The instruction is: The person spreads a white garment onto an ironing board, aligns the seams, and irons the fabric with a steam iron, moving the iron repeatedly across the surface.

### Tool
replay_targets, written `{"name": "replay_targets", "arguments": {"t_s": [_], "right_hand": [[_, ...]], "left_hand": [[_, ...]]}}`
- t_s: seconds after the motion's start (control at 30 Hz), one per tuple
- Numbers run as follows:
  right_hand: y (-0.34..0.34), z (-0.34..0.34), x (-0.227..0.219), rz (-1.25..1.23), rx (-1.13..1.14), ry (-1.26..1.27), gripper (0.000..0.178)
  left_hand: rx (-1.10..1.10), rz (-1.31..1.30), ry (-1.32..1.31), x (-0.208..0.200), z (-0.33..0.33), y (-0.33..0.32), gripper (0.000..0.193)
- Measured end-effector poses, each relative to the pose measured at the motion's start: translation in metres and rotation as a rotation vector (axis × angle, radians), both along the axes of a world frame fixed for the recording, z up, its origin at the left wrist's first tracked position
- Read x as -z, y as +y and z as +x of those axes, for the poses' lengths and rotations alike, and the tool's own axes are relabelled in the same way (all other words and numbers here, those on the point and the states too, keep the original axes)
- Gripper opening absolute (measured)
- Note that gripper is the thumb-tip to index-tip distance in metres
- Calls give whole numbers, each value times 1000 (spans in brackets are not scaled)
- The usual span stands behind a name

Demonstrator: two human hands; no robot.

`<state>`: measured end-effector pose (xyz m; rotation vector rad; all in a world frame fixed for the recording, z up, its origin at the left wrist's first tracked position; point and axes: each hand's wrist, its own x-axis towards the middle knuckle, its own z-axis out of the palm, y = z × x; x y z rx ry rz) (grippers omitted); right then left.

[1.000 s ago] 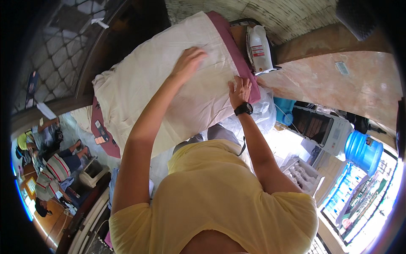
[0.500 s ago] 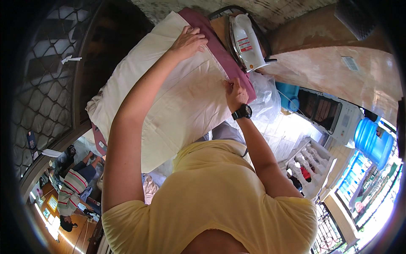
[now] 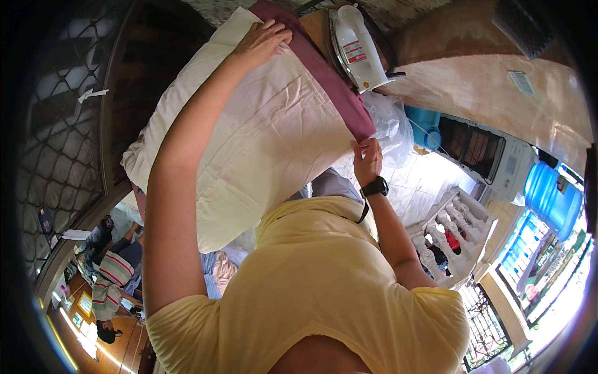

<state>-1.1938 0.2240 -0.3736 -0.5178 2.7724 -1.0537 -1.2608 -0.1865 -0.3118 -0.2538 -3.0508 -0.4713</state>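
A cream cloth (image 3: 249, 137) with faint creases is spread over a maroon cover (image 3: 324, 78), which shows as a strip along the far right side. My left hand (image 3: 265, 42) rests on the cloth's far edge, fingers apart and slightly bent. At the near right corner, my right hand (image 3: 369, 159) is closed, pinching the cloth's edge between thumb and fingers; a black watch (image 3: 376, 186) circles that wrist. Beyond the maroon strip lies a white clothes iron (image 3: 361, 50), untouched by either hand.
The iron sits on a brown board (image 3: 314, 31). Clear plastic (image 3: 389, 124) bulges beside the right corner, near a blue container (image 3: 423, 124). A white baluster rail (image 3: 455, 230) stands right. A person in a striped top (image 3: 112, 280) is at lower left, past a dark lattice door (image 3: 62, 143).
My right hand has moved right and nearer my body, to the cloth's corner. My left hand has shifted slightly up and left in the picture, along with the whole view.
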Motion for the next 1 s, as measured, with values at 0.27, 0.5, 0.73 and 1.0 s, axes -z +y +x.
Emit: {"name": "replay_targets", "arguments": {"t_s": [0.27,0.5,0.73,1.0], "right_hand": [[14,8,23,-496,144,-682,56],[39,10,18,26,-222,-296,33],[-17,-3,-25,-42,-234,-288,29],[-5,-37,-16,-10,-127,-175,25]], "left_hand": [[126,-177,29,0,-4,0,23],[11,-384,-70,-3,12,-95,37],[-468,-791,-338,-96,-17,-124,19],[-875,-245,-27,-48,-55,-139,21]]}}
